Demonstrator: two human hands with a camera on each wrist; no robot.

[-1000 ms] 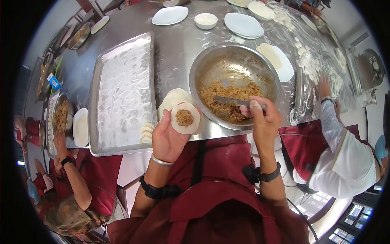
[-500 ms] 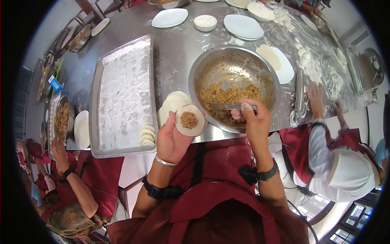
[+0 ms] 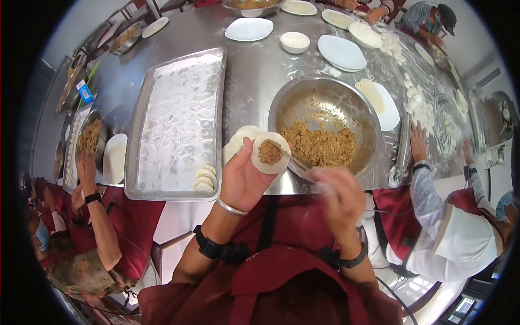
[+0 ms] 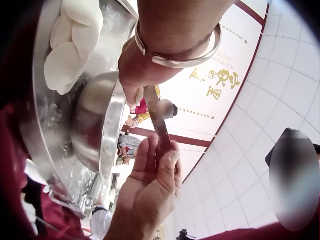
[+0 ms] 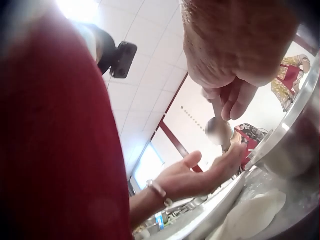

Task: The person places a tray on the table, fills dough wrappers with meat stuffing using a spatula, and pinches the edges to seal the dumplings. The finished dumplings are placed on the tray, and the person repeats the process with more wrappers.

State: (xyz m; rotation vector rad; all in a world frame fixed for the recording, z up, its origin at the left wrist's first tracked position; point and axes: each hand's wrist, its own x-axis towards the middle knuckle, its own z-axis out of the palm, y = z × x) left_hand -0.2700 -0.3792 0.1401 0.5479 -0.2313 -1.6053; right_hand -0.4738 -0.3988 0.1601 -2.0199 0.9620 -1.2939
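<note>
1. We carry the wrapper (image 3: 268, 167) on our left hand (image 3: 245, 184), fingers extended.
2. Our right hand (image 3: 344, 199) grips the spatula (image 3: 298, 163), blade at the filling (image 3: 267, 155).
3. Bowl (image 3: 327, 107) sits ahead of right hand.

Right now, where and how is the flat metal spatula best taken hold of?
Probably the spatula is best pinched at the end away from the wrapper, coming from the person's right, as the right hand does: it is long and narrow, and its other end reaches the filling.
</note>
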